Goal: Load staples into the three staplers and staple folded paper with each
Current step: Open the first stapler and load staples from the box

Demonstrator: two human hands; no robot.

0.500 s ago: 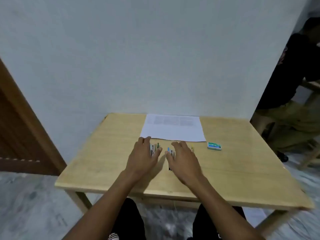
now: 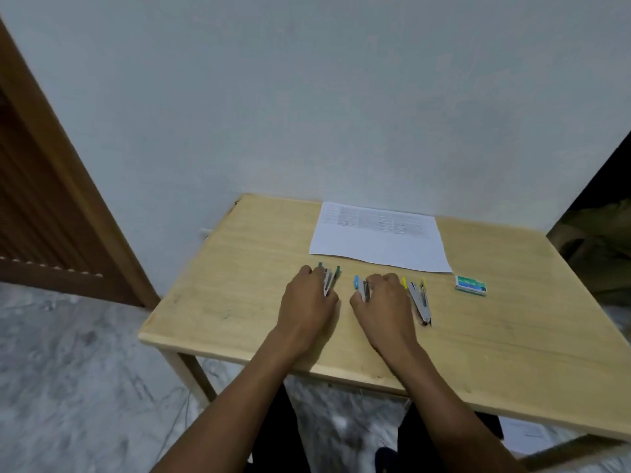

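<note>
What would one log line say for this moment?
left hand on green stapler | right hand on blue stapler | yellow stapler untouched | staple box closed | paper flat, unfolded

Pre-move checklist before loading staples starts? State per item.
1. Three staplers on table: green, blue, yellow: ok.
2. Staple box on table, right of the staplers: ok.
3. Box opened: cannot tell.
4. Paper folded: not ok, lies flat.
5. Left hand on green stapler, right hand on blue; firm grip: cannot tell.
6. Yellow stapler unobstructed: ok.
</note>
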